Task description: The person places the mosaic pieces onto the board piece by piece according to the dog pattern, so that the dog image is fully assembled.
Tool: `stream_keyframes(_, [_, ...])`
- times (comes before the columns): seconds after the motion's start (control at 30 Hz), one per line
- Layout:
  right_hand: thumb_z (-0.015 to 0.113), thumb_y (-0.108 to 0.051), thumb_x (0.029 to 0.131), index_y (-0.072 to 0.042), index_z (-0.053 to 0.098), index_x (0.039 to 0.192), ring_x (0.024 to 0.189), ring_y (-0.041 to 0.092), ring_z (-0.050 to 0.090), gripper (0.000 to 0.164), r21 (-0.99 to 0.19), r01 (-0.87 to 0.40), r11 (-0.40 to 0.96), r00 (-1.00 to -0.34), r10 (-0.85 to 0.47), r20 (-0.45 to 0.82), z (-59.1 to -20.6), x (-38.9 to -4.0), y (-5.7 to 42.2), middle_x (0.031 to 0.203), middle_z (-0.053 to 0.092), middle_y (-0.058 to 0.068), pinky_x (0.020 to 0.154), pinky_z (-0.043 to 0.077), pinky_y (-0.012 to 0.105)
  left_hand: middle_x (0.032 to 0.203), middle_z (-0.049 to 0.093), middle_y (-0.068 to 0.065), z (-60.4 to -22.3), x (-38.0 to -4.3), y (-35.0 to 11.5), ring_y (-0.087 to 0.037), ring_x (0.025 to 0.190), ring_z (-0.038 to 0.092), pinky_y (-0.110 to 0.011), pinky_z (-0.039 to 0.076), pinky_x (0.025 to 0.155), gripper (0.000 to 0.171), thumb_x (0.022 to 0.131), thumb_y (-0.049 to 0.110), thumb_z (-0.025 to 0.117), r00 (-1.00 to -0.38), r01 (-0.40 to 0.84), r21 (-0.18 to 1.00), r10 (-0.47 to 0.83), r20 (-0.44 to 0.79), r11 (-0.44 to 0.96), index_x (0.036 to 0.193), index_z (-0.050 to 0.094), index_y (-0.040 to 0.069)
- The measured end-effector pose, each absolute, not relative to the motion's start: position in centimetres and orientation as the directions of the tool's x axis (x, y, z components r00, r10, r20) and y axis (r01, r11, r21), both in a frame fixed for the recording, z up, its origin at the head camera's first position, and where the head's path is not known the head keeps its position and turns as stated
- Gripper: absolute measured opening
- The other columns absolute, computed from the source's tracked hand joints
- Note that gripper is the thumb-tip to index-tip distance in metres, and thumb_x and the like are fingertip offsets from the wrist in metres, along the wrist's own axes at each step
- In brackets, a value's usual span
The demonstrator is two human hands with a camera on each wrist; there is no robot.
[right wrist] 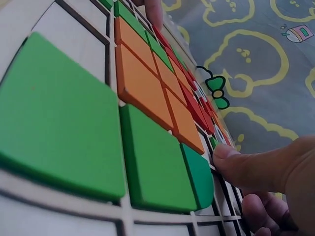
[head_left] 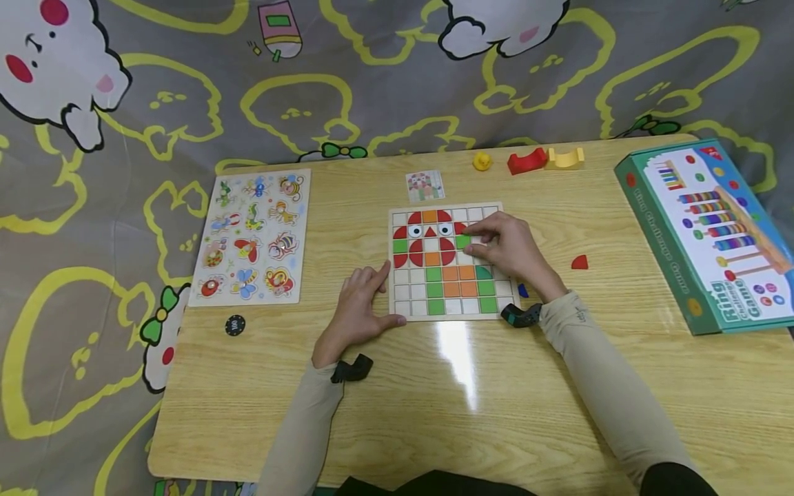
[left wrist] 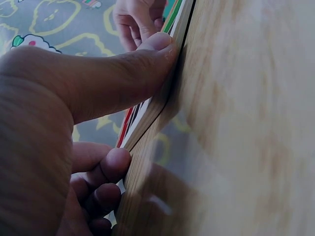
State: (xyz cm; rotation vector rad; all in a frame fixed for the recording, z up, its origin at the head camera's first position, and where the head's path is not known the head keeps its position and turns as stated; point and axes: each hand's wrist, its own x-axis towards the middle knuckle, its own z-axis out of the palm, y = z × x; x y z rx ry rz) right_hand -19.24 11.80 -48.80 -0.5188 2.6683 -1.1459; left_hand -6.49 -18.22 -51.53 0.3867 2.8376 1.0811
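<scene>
A wooden grid board [head_left: 401, 308] lies on the table, partly filled with red, orange, green and white tiles and two eye tiles. My left hand [head_left: 356, 313] holds its near left corner, thumb on the front edge and index finger on the left side. In the left wrist view the thumb [left wrist: 133, 73] presses along the board's edge. My right hand [head_left: 511, 249] pinches a green square tile [head_left: 462, 242] in the board's right part, thumb and index fingertips at its edges. The right wrist view shows the thumb [right wrist: 251, 167] close by a dark green rounded tile [right wrist: 198, 177].
A pattern card [head_left: 424, 185] lies behind the board. Right of it are a red quarter-round tile [head_left: 579, 262] and a blue tile [head_left: 524, 291]. An insect puzzle [head_left: 251, 238], a black chip [head_left: 235, 325], a duck [head_left: 482, 161], red [head_left: 527, 161] and yellow blocks [head_left: 565, 159] and a game box [head_left: 713, 234] surround these.
</scene>
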Motion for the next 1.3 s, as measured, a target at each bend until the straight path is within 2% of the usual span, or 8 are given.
stream_keyframes(0.37, [0.078,-0.022,0.086,-0.015,0.075,0.113,0.086,0.017,0.054,0.028,-0.757,-0.227,0.613,-0.943,-0.333,0.012,-48.3,-18.8,13.0,0.100,0.063,0.004,0.072,0.042,0.030,0.094,0.044,0.004,-51.5,-6.5,-18.1,-0.016,0.092,0.035,-0.034,0.027,0.086,0.108,0.068,0.047,0.088,-0.965,0.203,0.657,0.262,0.010,0.726,0.154,0.035,0.010])
stream_keyframes(0.53, [0.076,-0.026,0.087,-0.012,0.075,0.112,0.086,0.019,0.058,0.028,-0.735,-0.212,0.644,-0.971,-0.224,0.084,-47.8,-18.2,16.3,0.098,0.065,0.007,0.070,0.041,0.023,0.094,0.043,0.004,-51.5,-6.5,-18.0,-0.016,0.093,0.034,-0.034,0.027,0.085,0.108,0.068,0.047,0.089,-0.965,0.202,0.656,0.264,0.004,0.728,0.154,0.034,0.009])
stream_keyframes(0.67, [0.075,-0.034,0.088,-0.010,0.074,0.113,0.086,0.020,0.058,0.035,-0.687,-0.145,0.712,-0.989,-0.129,0.075,-47.0,-17.1,20.0,0.101,0.067,0.009,0.068,0.038,0.021,0.094,0.043,0.003,-51.3,-6.5,-18.0,-0.017,0.093,0.034,-0.034,0.026,0.085,0.109,0.068,0.047,0.088,-0.965,0.198,0.654,0.262,0.000,0.730,0.154,0.034,0.010])
stream_keyframes(0.77, [0.075,-0.039,0.087,-0.008,0.072,0.114,0.082,0.011,0.056,0.041,-0.646,-0.087,0.759,-0.996,-0.065,0.058,-46.5,-16.1,22.7,0.101,0.069,0.013,0.068,0.038,0.023,0.094,0.043,0.003,-51.3,-6.4,-18.0,-0.016,0.092,0.034,-0.034,0.026,0.085,0.109,0.068,0.047,0.088,-0.966,0.197,0.655,0.259,0.001,0.730,0.154,0.034,0.010])
stream_keyframes(0.87, [0.075,-0.043,0.085,-0.005,0.071,0.114,0.072,-0.004,0.051,0.048,-0.612,-0.031,0.790,-0.999,-0.016,0.030,-46.5,-15.2,24.7,0.097,0.070,0.018,0.077,0.037,0.032,0.094,0.044,0.003,-51.4,-6.3,-18.1,-0.016,0.092,0.034,-0.034,0.027,0.085,0.109,0.068,0.047,0.089,-0.965,0.207,0.655,0.262,0.014,0.727,0.154,0.034,0.009])
stream_keyframes(0.93, [0.075,-0.048,0.084,-0.004,0.070,0.112,0.070,-0.007,0.049,0.053,-0.589,0.013,0.808,-1.000,0.008,-0.012,-46.6,-14.6,25.4,0.096,0.070,0.019,0.079,0.035,0.038,0.095,0.044,0.002,-51.4,-6.3,-18.1,-0.016,0.093,0.034,-0.034,0.027,0.086,0.109,0.068,0.046,0.089,-0.966,0.206,0.656,0.260,0.015,0.726,0.154,0.034,0.009])
stream_keyframes(1.13, [0.070,-0.058,0.083,-0.002,0.066,0.107,0.084,0.025,0.059,0.062,-0.513,0.111,0.851,-0.989,0.045,-0.140,-47.2,-13.7,25.7,0.098,0.067,0.019,0.068,0.040,0.034,0.095,0.043,0.002,-51.5,-6.3,-18.1,-0.016,0.094,0.034,-0.035,0.026,0.087,0.108,0.068,0.045,0.089,-0.968,0.190,0.665,0.251,0.004,0.723,0.154,0.034,0.010])
stream_keyframes(1.3, [0.070,-0.042,0.089,-0.002,0.067,0.106,0.085,0.031,0.060,0.044,-0.520,0.039,0.853,-0.994,-0.021,-0.108,-47.5,-13.7,25.4,0.096,0.065,0.019,0.068,0.041,0.035,0.095,0.043,0.001,-51.3,-6.4,-18.0,-0.017,0.094,0.034,-0.035,0.026,0.086,0.108,0.069,0.046,0.089,-0.966,0.192,0.661,0.258,-0.003,0.726,0.154,0.034,0.010])
